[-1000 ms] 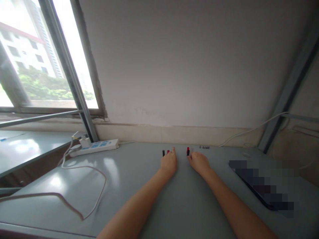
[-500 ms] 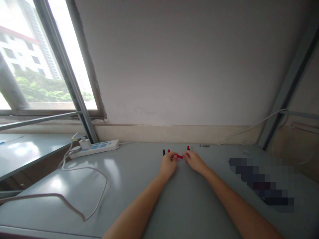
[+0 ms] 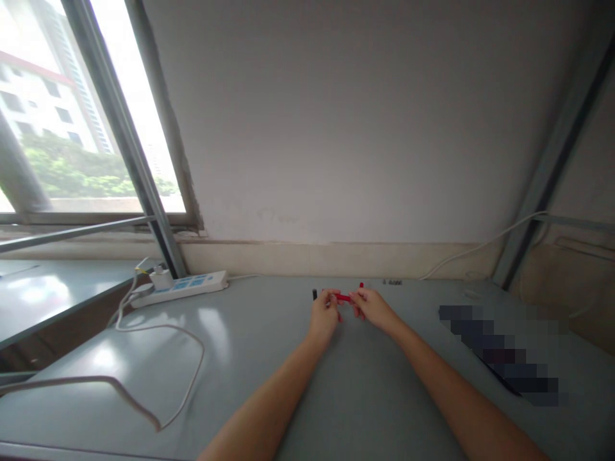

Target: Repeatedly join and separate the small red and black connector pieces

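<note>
Right hand closed in over the last half second: fingertips now look pinched on the red stick's right end, left hand curled round the other; stick bridges them near table's far edge, likely steadier two-handed

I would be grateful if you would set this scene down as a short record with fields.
Left hand: fingers around one end of a red stick
Right hand: fingers at the stick's other end
Near left hand: short black piece
Beyond right hand: small red piece, partly hidden
Near wall: small dark pieces, too small to identify
Table left: white power strip with a plug
Table right: dark object, pixelated
Surface: grey table
</note>
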